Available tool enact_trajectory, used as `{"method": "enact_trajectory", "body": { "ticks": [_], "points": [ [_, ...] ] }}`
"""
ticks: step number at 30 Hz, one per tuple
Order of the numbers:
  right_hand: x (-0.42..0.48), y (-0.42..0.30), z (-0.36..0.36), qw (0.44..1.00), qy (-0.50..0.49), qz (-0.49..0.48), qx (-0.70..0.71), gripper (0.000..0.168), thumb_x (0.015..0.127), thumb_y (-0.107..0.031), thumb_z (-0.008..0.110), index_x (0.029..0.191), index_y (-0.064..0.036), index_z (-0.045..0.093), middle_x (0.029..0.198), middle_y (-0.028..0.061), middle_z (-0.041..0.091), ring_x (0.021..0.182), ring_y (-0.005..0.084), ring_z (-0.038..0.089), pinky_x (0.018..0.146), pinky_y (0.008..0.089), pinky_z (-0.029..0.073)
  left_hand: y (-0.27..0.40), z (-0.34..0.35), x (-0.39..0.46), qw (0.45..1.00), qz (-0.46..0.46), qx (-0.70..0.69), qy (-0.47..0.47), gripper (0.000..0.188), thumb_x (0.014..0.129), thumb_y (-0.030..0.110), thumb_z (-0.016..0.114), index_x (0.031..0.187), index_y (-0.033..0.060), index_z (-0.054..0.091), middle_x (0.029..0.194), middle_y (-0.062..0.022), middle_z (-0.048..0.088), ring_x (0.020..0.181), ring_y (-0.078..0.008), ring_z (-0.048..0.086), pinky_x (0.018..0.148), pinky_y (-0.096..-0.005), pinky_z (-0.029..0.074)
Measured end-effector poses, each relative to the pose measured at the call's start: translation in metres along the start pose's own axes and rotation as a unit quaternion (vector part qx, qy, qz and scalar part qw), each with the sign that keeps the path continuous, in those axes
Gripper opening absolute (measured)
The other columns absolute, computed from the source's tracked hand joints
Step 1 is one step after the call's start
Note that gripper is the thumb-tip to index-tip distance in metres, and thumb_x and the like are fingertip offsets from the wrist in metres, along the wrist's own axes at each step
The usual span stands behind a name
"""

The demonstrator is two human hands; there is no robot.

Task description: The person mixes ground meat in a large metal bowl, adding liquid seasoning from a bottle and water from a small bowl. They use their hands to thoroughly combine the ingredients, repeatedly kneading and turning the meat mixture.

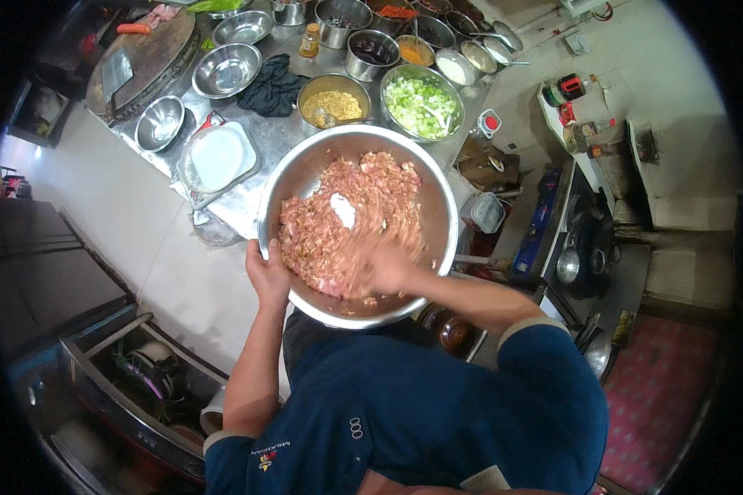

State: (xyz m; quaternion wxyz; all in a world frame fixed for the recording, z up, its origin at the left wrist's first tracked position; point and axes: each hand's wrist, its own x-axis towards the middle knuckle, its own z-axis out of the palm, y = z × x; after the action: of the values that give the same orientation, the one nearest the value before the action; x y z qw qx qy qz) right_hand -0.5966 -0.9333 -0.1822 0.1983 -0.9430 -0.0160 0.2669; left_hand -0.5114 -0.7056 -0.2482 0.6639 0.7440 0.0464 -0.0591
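Observation:
A large stainless steel bowl sits at the table's near edge, holding minced meat with a small white patch on top. My left hand grips the bowl's left rim, thumb on the inside. Down in the meat, at the lower right of the mound, my right hand is blurred by motion. Its fingers cannot be made out, so whether they close on any meat is unclear.
Beyond the bowl stand a basin of chopped green vegetable and a pot of yellow crumbly food with a spoon. A lidded plastic container, a black cloth and a round chopping board with a cleaver lie leftward. A stove is at right.

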Motion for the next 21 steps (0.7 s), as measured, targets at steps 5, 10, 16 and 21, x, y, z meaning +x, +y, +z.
{"method": "enact_trajectory", "body": {
  "ticks": [5, 10, 16, 21],
  "points": [
    [0.099, -0.028, 0.016, 0.921, 0.206, -0.22, -0.247, 0.041, 0.102, -0.046, 0.049, 0.125, -0.02, 0.069, 0.15, 0.013, 0.049, 0.139, 0.0372, 0.043, 0.108, 0.0604, 0.038, -0.01, -0.006, 0.0, 0.999, -0.019, 0.021, -0.024, 0.015, 0.103, 0.009, 0.055, 0.111, -0.0027, 0.059, 0.098, -0.0069, 0.065, 0.088, -0.0115, 0.056, 0.079, -0.0293, 0.048],
    [0.065, 0.066, -0.018, 0.966, 0.179, 0.064, -0.176, 0.038, 0.098, -0.035, 0.057, 0.131, -0.018, 0.065, 0.155, 0.0116, 0.044, 0.138, 0.0381, 0.043, 0.108, 0.0599, 0.039, 0.011, -0.007, -0.002, 1.0, 0.012, 0.023, 0.003, 0.015, 0.103, 0.012, 0.055, 0.106, -0.0022, 0.059, 0.09, -0.005, 0.061, 0.081, -0.0105, 0.053, 0.071, -0.0287, 0.046],
    [0.067, -0.048, 0.053, 0.972, 0.128, -0.169, -0.107, 0.047, 0.094, -0.04, 0.064, 0.136, -0.019, 0.063, 0.146, 0.014, 0.052, 0.14, 0.039, 0.042, 0.114, 0.0571, 0.034, 0.011, -0.003, 0.002, 0.999, -0.022, 0.012, -0.023, 0.015, 0.103, 0.012, 0.055, 0.102, -0.0023, 0.057, 0.088, -0.0049, 0.058, 0.08, -0.0112, 0.051, 0.071, -0.0294, 0.045],
    [0.12, 0.043, -0.022, 0.939, 0.293, -0.076, -0.161, 0.05, 0.099, -0.041, 0.053, 0.145, -0.02, 0.055, 0.154, 0.0133, 0.045, 0.147, 0.0349, 0.034, 0.116, 0.0612, 0.027, 0.0, -0.014, 0.004, 0.999, -0.002, 0.012, -0.034, 0.012, 0.103, 0.011, 0.054, 0.098, 0.0, 0.055, 0.085, -0.0029, 0.053, 0.077, -0.0105, 0.047, 0.069, -0.0291, 0.043]
  ]
}}
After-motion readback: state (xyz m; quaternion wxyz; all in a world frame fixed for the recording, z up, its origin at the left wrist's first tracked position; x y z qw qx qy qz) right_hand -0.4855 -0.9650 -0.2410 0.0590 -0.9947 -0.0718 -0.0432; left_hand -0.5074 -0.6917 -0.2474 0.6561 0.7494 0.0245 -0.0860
